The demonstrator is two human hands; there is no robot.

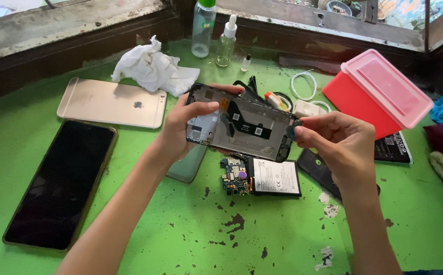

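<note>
Left hand (183,127) grip closed round opened phone frame (241,125), right hand (333,135) pinching its end

One head-worn camera only. It looks steeply down and forward from above the person's forearms onto the green table (282,239), close enough that the worktop fills the frame. The far edge takes in the window sill (68,30). No second view overlaps it.

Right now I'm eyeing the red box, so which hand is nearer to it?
Right. The right hand sits just left of the red box, at the opened phone's end. The left hand grips the phone's far end, farther away.
</note>
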